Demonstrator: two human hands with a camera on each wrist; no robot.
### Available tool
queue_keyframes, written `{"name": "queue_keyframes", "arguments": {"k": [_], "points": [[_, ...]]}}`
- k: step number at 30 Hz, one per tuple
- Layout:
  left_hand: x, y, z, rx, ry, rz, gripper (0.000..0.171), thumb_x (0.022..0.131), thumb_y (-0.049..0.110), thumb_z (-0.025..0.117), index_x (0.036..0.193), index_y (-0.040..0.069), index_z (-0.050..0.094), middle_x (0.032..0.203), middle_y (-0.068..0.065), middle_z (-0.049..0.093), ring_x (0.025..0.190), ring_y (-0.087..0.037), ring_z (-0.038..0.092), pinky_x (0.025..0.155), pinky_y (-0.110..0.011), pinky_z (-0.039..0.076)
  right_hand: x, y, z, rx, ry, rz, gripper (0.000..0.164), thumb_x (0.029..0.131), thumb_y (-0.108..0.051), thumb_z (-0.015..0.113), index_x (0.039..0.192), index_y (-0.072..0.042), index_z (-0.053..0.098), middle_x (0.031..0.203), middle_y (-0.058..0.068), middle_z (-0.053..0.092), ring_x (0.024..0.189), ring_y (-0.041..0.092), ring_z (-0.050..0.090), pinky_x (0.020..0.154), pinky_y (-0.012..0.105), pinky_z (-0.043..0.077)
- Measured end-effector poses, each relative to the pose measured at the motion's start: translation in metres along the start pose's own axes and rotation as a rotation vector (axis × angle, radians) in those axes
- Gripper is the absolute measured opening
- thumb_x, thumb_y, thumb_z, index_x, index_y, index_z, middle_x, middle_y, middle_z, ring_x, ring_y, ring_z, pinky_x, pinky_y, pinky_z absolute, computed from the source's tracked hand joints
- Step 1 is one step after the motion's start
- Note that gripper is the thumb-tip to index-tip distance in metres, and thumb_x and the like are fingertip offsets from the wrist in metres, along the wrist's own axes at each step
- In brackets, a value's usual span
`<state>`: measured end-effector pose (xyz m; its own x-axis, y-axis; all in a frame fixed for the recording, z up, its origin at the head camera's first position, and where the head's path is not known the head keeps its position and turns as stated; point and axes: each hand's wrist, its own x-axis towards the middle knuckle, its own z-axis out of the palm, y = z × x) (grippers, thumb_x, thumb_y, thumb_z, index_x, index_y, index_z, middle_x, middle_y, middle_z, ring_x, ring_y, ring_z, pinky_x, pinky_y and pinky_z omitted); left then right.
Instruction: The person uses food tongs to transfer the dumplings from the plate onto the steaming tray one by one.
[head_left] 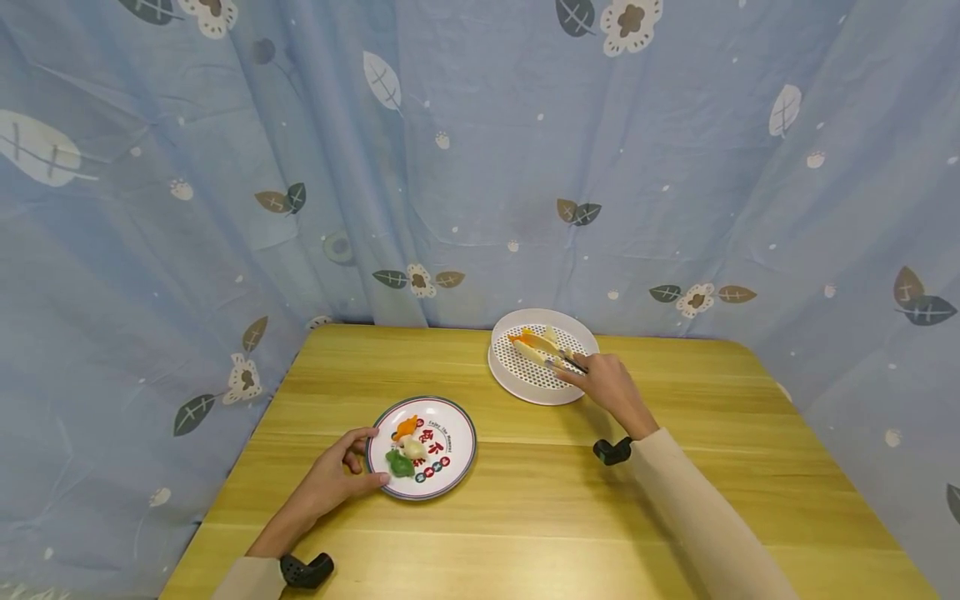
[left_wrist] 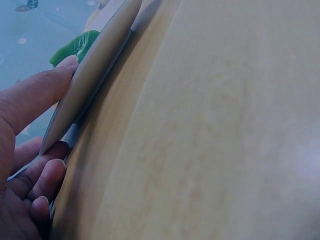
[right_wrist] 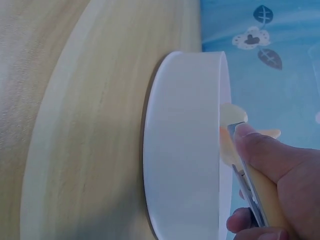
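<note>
On a wood-grain table (head_left: 525, 533), a white plate (head_left: 462, 454) bearing an orange piece (head_left: 406, 427), a cream piece (head_left: 413, 449) and a green piece (head_left: 401, 464) is pinched at its rim by the left hand (head_left: 333, 475), thumb above, fingers curled below. Farther off, tongs (head_left: 543, 342) are gripped between thumb and fingers of the right hand (head_left: 609, 385), over a round, perforated white tray (head_left: 517, 385) near the table's far edge. Behind, the scene is enclosed by blue curtains (head_left: 480, 167) printed with leaves and flowers.

White plate (head_left: 459, 437) bears 3 coloured pieces (head_left: 413, 448); tongs (head_left: 544, 342) slant into strainer (head_left: 517, 387).
</note>
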<state>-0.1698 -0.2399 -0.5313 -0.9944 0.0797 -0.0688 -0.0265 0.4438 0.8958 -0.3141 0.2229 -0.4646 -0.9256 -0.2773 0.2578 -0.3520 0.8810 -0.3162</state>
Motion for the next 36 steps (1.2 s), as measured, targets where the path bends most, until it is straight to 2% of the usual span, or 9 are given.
{"name": "queue_keyframes", "arguments": {"k": [3,7,11,16,23,29,36], "points": [[0.000,-0.001,0.000,0.006,-0.002,0.005,0.080,0.077,0.028,0.093,0.145,0.014,0.054,0.114,-0.010,0.053,0.090,-0.024,0.045,0.071,-0.031,0.039,0.003,-0.001,0.002,-0.009,-0.010,0.006,0.045,0.093,-0.048,0.075,0.114,-0.008,0.078,0.063,0.004,0.051,0.062,0.023,0.047,0.059,0.038,0.040],[0.001,-0.002,0.001,0.006,-0.006,0.011,0.080,0.077,0.029,0.093,0.145,0.015,0.054,0.113,-0.010,0.054,0.089,-0.024,0.045,0.072,-0.031,0.039,0.006,-0.002,0.005,-0.033,-0.021,-0.003,0.037,0.093,-0.046,0.075,0.101,-0.009,0.075,0.061,0.004,0.050,0.061,0.024,0.048,0.058,0.038,0.041],[0.001,-0.002,0.001,-0.006,-0.005,0.008,0.079,0.077,0.027,0.093,0.145,0.014,0.054,0.112,-0.010,0.053,0.088,-0.024,0.045,0.070,-0.031,0.039,0.008,-0.002,0.006,-0.038,-0.034,-0.002,0.041,0.094,-0.045,0.075,0.110,-0.008,0.077,0.059,0.003,0.049,0.058,0.022,0.047,0.056,0.036,0.039],[0.000,-0.001,0.001,-0.016,-0.002,0.004,0.079,0.077,0.025,0.093,0.145,0.014,0.054,0.112,-0.010,0.054,0.088,-0.023,0.045,0.070,-0.030,0.039,0.010,-0.002,0.007,-0.040,-0.054,0.023,0.050,0.094,-0.047,0.074,0.126,-0.009,0.075,0.063,0.005,0.053,0.060,0.022,0.048,0.056,0.036,0.040],[0.001,-0.002,0.002,-0.022,-0.004,-0.006,0.078,0.077,0.023,0.093,0.145,0.014,0.054,0.112,-0.011,0.053,0.088,-0.024,0.046,0.071,-0.030,0.040,0.012,-0.003,0.009,-0.059,-0.067,0.038,0.045,0.093,-0.048,0.075,0.115,-0.010,0.077,0.067,0.005,0.055,0.063,0.023,0.050,0.058,0.038,0.041],[0.001,-0.002,0.002,-0.018,0.001,-0.002,0.078,0.077,0.023,0.093,0.144,0.014,0.054,0.111,-0.011,0.053,0.088,-0.024,0.046,0.071,-0.030,0.040,0.012,-0.003,0.010,-0.030,-0.064,0.062,0.061,0.089,-0.049,0.079,0.132,-0.005,0.071,0.074,0.009,0.061,0.068,0.024,0.051,0.059,0.037,0.041],[0.000,-0.001,0.000,-0.027,-0.005,-0.004,0.079,0.077,0.024,0.093,0.145,0.013,0.054,0.111,-0.011,0.052,0.088,-0.024,0.045,0.071,-0.030,0.039,0.006,-0.004,0.009,0.007,-0.014,0.070,0.067,0.088,-0.050,0.079,0.135,-0.004,0.067,0.075,0.012,0.064,0.069,0.024,0.051,0.057,0.035,0.039]]}}
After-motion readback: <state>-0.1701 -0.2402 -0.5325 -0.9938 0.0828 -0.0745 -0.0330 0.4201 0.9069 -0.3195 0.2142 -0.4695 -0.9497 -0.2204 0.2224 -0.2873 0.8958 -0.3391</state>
